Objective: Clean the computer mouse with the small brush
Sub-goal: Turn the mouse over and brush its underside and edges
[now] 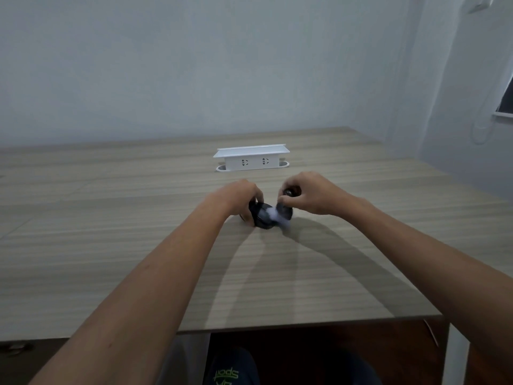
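A black computer mouse rests on the wooden table in the middle of the view. My left hand grips it from the left side. My right hand holds a small brush with a dark handle. Its pale bristles, blurred by motion, touch the mouse's right side. Fingers hide much of the mouse and the brush handle.
A white pop-up socket box stands on the table just beyond the hands. A pale wall rises behind the table and a corner with a window lies to the right. The table's near edge runs below my forearms.
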`<state>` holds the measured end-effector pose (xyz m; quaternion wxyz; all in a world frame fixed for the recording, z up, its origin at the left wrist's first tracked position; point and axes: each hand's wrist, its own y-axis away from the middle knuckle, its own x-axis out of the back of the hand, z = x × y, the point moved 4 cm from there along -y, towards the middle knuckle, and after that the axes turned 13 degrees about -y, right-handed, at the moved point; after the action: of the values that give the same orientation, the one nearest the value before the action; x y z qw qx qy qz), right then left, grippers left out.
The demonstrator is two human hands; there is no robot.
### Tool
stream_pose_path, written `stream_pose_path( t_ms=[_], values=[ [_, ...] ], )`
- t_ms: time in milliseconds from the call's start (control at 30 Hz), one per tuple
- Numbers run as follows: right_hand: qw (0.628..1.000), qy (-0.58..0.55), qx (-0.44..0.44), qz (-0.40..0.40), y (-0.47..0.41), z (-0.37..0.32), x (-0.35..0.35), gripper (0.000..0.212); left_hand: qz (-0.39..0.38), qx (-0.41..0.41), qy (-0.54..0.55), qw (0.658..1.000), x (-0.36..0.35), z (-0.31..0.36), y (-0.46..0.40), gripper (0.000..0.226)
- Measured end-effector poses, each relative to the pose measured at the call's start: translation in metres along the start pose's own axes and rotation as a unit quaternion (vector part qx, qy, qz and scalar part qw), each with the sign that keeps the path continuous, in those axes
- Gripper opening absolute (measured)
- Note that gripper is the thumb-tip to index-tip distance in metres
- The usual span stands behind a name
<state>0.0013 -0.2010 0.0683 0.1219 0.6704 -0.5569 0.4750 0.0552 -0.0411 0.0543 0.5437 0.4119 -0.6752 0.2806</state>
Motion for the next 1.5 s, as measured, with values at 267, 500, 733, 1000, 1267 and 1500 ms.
stream_pose_path(
  t_ms=[267,500,733,1000,1267,1500],
  values=[
    [0.997,-0.057,-0.014,-0.041,0.001,-0.001,-0.004,0.008,-0.001,0.001,0.003,1.000,0.001,0.000,0.000,0.067],
    [0.998,-0.059,-0.012,-0.009,0.002,-0.001,0.000,0.009,0.003,0.004,0.007,1.000,-0.001,0.000,0.000,0.068],
    [0.999,0.043,-0.018,0.025,-0.004,0.001,0.006,0.013,0.010,0.005,0.016,1.000,-0.001,0.000,0.001,0.069],
    [1.000,0.026,-0.001,0.016,-0.006,-0.003,0.000,0.012,0.007,0.006,0.020,1.000,-0.001,0.000,0.001,0.068],
    [0.999,0.029,-0.017,-0.005,-0.002,-0.001,-0.002,0.013,0.005,0.005,0.027,1.000,-0.001,0.000,0.003,0.069],
    [0.998,-0.051,-0.005,-0.020,0.001,-0.012,-0.006,0.009,0.006,0.007,0.030,1.000,-0.001,-0.001,0.003,0.067]
  ],
)
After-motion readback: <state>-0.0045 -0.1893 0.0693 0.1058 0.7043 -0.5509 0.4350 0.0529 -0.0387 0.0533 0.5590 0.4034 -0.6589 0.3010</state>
